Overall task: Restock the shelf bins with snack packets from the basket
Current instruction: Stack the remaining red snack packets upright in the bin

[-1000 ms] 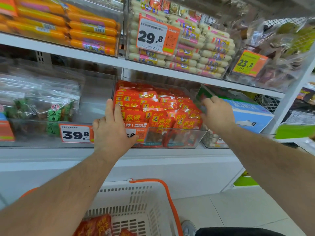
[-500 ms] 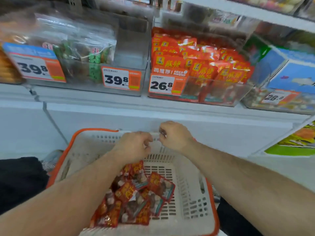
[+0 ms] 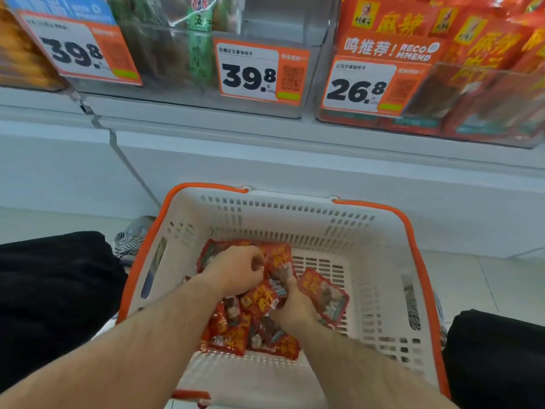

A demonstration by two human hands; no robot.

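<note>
Two hands work a heap of red snack packets (image 3: 259, 320) lying in the near half of a white basket (image 3: 380, 261) with an orange rim, set on the floor in front of a shop shelf. The left hand (image 3: 236, 273) sits on top of the heap with its fingers curled round packets at the far edge; the right hand (image 3: 295, 308) is lower and closer in, its fingers closed on a packet or two beside one lying loose against the basket floor. Just how many each hand holds cannot be told.

By the look of it, this is the gathering step: a fresh handful is being collected and nothing has left the basket yet. The next move would call for lifting the handful clear of the rim and carrying it up and to the right, to the clear bin of matching red packets (image 3: 472, 69) marked with the 26.8 price tag (image 3: 358, 87); that bin already looks well filled, so placement room may be tight.

Left of it stands another clear bin (image 3: 182, 54) with darker green-labelled packs and a 39.8 price tag (image 3: 250, 72). Both rest on a white shelf (image 3: 206, 119) above a pale tiled floor (image 3: 486, 278), with the person's dark-clad knees at either side.
</note>
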